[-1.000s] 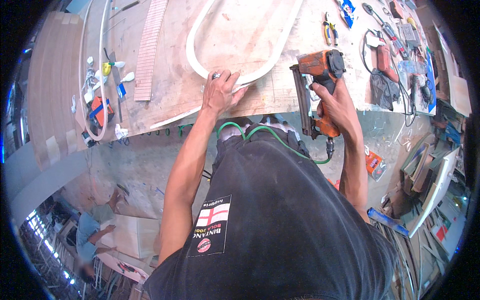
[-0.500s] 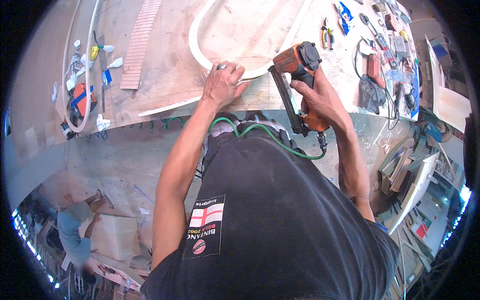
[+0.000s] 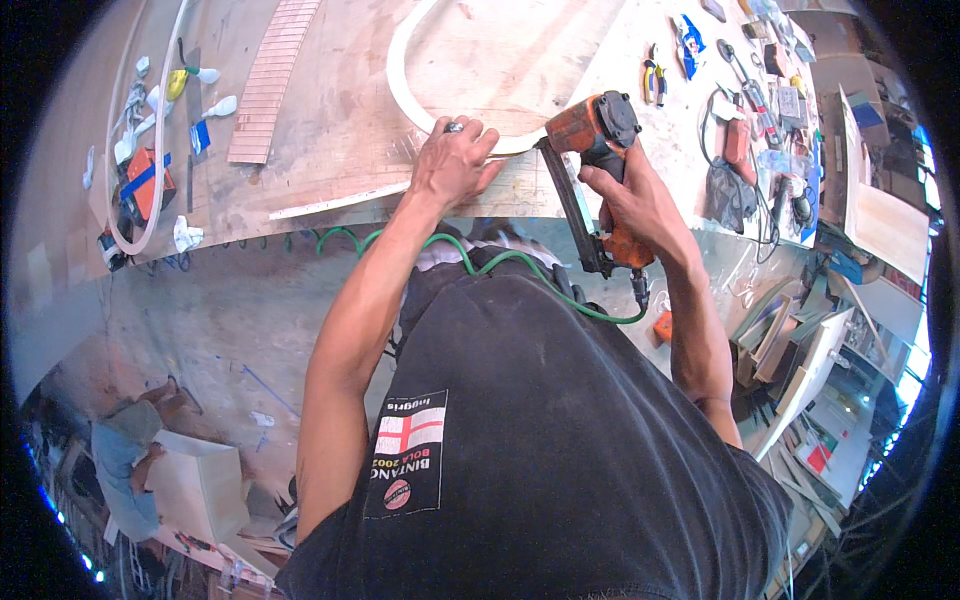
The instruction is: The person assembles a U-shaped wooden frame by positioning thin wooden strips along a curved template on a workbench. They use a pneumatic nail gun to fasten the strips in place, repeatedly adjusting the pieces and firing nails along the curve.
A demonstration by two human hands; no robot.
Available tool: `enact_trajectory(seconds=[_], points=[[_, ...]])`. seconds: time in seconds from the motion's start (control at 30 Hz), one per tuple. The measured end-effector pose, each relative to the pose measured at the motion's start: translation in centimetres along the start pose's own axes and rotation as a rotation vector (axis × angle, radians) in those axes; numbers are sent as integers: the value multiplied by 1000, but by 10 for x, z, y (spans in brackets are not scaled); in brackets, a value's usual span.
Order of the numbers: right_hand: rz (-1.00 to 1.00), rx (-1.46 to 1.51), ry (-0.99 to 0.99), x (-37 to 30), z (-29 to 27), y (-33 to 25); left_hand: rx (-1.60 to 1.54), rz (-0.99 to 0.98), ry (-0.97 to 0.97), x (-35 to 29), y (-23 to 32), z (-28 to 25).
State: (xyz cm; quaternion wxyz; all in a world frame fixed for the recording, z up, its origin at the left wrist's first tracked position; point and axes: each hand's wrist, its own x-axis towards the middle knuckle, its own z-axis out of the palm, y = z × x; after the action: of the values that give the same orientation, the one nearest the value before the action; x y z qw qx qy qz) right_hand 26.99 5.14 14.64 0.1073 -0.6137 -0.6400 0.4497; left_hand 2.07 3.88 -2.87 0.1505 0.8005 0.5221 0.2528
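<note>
A white curved strip (image 3: 398,70), bent into a rounded loop, lies on the worktable (image 3: 350,100). At its near bend my left hand (image 3: 450,165), wearing a ring, has its fingers closed on the rim; the fingertips are partly hidden. My right hand (image 3: 645,200) grips an orange and black air nail gun (image 3: 578,128) by the handle. The gun's nose is at the strip's outer edge, just right of my left hand; whether it touches is hard to tell. A green air hose (image 3: 520,256) runs from the gun across my front. By my left wrist lies a thin pale strip (image 3: 335,203).
Pliers (image 3: 654,80), a blue-white packet (image 3: 688,45) and several tools lie on the table's right. A slatted wood strip (image 3: 270,85), a clear curved strip (image 3: 112,150) and an orange box (image 3: 148,185) lie left. Boards (image 3: 800,370) lean at right. Another person (image 3: 125,465) bends behind, lower left.
My view has turned slightly, so the table's things sit a little further left. Both hands keep their grips, with the nail gun still at the strip's edge.
</note>
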Motion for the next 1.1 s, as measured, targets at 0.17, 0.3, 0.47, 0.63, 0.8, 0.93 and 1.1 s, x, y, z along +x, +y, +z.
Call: enact_trajectory(seconds=[0.17,0.3,0.47,0.63,0.8,0.93,1.1], points=[[-57,-120,28,6,0,17,22,-21,-50,0,1,-1],[-46,-123,26,7,2,19,-11,-17,-15,-1,0,1],[15,-112,2,5,0,9,-13,0,21,-1,1,1],[50,-115,-2,3,0,6,-17,-21,-48,-1,2,-2],[186,-73,-51,-2,-1,-22,-13,-23,-36,-2,2,-1],[48,-118,2,1,2,0,-13,-21,-39,-1,3,-2],[133,-80,-17,0,2,-10,-26,-27,-41,0,3,-3]])
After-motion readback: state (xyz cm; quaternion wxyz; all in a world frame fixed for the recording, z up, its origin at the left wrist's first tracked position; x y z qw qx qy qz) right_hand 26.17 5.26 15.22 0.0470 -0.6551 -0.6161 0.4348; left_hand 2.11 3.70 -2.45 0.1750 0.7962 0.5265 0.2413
